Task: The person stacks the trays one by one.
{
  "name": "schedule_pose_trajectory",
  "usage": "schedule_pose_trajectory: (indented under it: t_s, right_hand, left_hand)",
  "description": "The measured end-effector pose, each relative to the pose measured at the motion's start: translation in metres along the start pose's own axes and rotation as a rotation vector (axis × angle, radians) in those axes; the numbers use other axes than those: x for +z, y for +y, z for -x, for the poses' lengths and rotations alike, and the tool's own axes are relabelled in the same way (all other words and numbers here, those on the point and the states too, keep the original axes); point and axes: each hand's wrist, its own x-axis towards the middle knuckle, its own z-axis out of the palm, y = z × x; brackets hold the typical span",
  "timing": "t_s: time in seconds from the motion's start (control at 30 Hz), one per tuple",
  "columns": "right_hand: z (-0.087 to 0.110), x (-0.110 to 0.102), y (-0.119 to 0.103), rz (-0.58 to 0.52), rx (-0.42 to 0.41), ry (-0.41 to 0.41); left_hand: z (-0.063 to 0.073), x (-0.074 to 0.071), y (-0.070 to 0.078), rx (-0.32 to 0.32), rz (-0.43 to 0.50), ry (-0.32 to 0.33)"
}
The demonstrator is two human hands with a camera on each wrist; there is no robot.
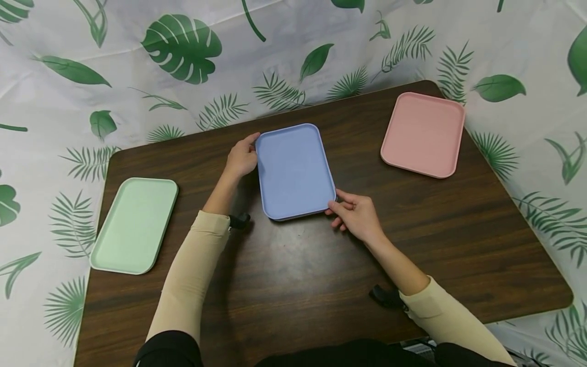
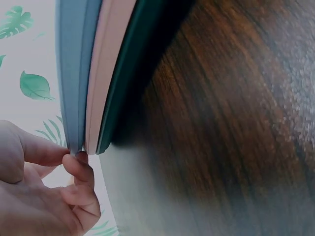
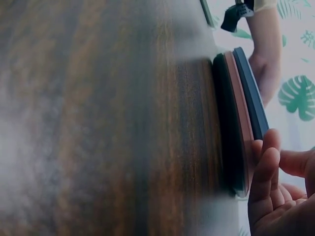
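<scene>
A blue tray (image 1: 295,173) lies on top of a stack in the middle of the table. Under it, the left wrist view shows the edge of a pink tray (image 2: 107,73) and, lowest, a dark green tray (image 2: 131,54). At the stack's far left corner my left hand (image 1: 240,159) pinches the blue tray's rim, thumb above and a fingertip beneath. My right hand (image 1: 359,216) pinches the blue tray at the near right corner. In the right wrist view its fingertips sit by the seam between the blue and pink edges.
A light green tray (image 1: 133,227) lies at the table's left edge. Another pink tray (image 1: 424,135) rests at the far right corner. Behind the dark wood table (image 1: 284,280) hangs a leaf-patterned white cloth (image 1: 275,61).
</scene>
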Motion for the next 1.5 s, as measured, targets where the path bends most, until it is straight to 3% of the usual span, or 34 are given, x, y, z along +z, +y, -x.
schedule_pose_trajectory:
  t_s: [0.5, 1.03, 1.5]
  right_hand:
    - [0.001, 0.001, 0.000, 0.019, -0.026, 0.012]
    - [0.000, 0.003, 0.000, -0.006, -0.008, 0.035]
    - [-0.001, 0.002, 0.003, -0.037, -0.038, 0.055]
  left_hand:
    - [0.001, 0.004, 0.004, -0.003, -0.081, 0.010]
    - [0.002, 0.010, 0.003, -0.020, -0.083, 0.031]
    - [0.003, 0.014, 0.002, -0.040, -0.081, 0.057]
